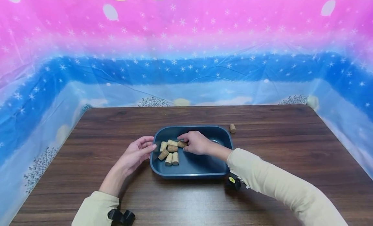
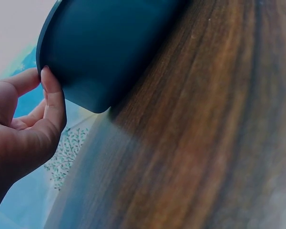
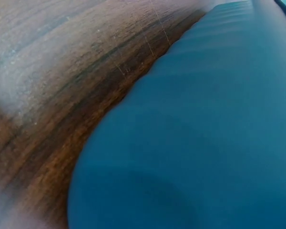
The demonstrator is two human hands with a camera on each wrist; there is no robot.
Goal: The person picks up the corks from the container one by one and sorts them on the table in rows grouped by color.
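A dark blue rectangular basin (image 1: 201, 175) stands on the table, with several corks (image 1: 172, 149) grouped in its left part. My left hand (image 1: 137, 154) pinches the basin's left rim between thumb and fingers; the left wrist view shows this hand (image 2: 28, 119) at the edge of the basin (image 2: 105, 52). Reaching in over the right side, my right hand (image 1: 198, 143) grips a darker cork (image 1: 182, 144) at the back of the group, its thumb and index finger around it. The right wrist view holds only the basin's outer wall (image 3: 181, 133), so that hand is hidden there.
One lone cork (image 1: 232, 128) stands on the wooden table (image 1: 262, 122) just beyond the basin's back right corner. A pink and blue snowflake-patterned cloth (image 1: 186, 67) hangs around the back and sides of the table.
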